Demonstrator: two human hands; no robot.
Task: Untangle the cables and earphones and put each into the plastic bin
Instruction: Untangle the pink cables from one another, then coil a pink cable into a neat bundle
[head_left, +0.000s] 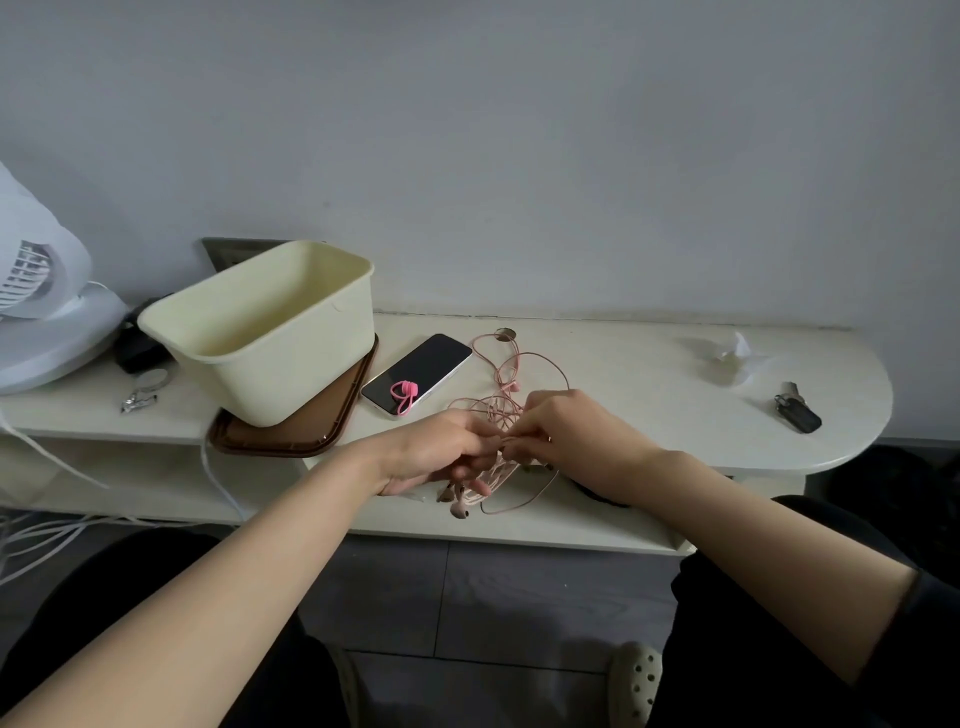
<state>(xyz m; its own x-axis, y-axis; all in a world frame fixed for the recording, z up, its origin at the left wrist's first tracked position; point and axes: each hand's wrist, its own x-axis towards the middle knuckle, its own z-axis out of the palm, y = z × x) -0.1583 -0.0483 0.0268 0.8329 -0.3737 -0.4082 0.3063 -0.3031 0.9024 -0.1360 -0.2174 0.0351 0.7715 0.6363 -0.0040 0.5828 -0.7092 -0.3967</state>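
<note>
Seated at a pale tabletop (623, 364), both bare forearms reaching in to its front edge. Gripping a tangle of pink earphones (496, 408) in the left hand (441, 447), fingers curled round a bunch of cord. Pinching strands of the same tangle with the right hand (566, 431), fingertips drawn together and touching those of the left. Holding part of the tangle just off the edge, with earbuds (460, 511) and a loop of cord dangling below the left hand in front of the lower shelf (545, 525). Leaving the rest of the cord spread on the tabletop behind the hands, looping back to a round hole (504, 334) near the wall. Just left of those loops, a phone (421, 371) lying face up at a slant, with a pink cable tie (404, 395) on its screen. Further left, a cream bin (291, 364) standing upright on a brown tray (291, 441), nothing to be seen of any contents from this angle. Beyond the bin, a white fan (36, 291) at the left edge, with a small metal item (140, 397) near its base, too small to identify. Well to the right, crumpled clear plastic (727, 356) and a dark key fob (797, 413), both apart from the earphones.
</note>
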